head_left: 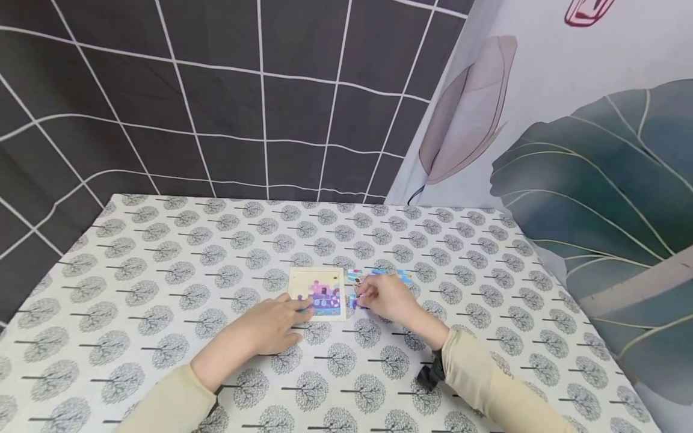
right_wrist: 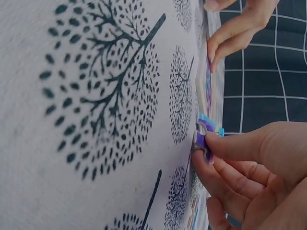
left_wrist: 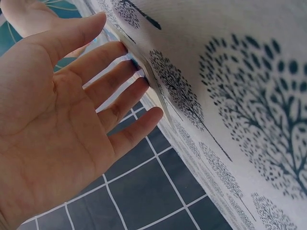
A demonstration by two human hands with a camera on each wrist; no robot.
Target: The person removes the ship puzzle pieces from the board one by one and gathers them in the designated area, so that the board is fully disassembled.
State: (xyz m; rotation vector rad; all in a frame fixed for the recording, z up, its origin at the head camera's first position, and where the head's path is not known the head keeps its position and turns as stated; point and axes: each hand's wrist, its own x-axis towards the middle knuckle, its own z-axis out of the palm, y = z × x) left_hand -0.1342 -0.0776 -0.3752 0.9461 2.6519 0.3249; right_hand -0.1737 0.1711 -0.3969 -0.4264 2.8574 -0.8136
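A partly filled jigsaw puzzle board (head_left: 303, 275) with a cream rim lies flat on the table, with pink, purple and blue pieces in its lower right. Over its left edge rests my left hand (head_left: 273, 325); in the left wrist view its fingers are nearly straight and their tips touch the board. Just right of the board, my right hand (head_left: 392, 299) pinches a purple and blue puzzle piece (right_wrist: 205, 136) between thumb and index finger. Colourful loose puzzle pieces (head_left: 405, 276) lie beside and partly under the right hand, which hides some of them.
The table is covered by a white cloth (head_left: 211, 258) printed with grey trees. Behind it hangs a dark curtain (head_left: 303, 108) with a white grid. At the right is a light curtain with large leaves (head_left: 595, 168).
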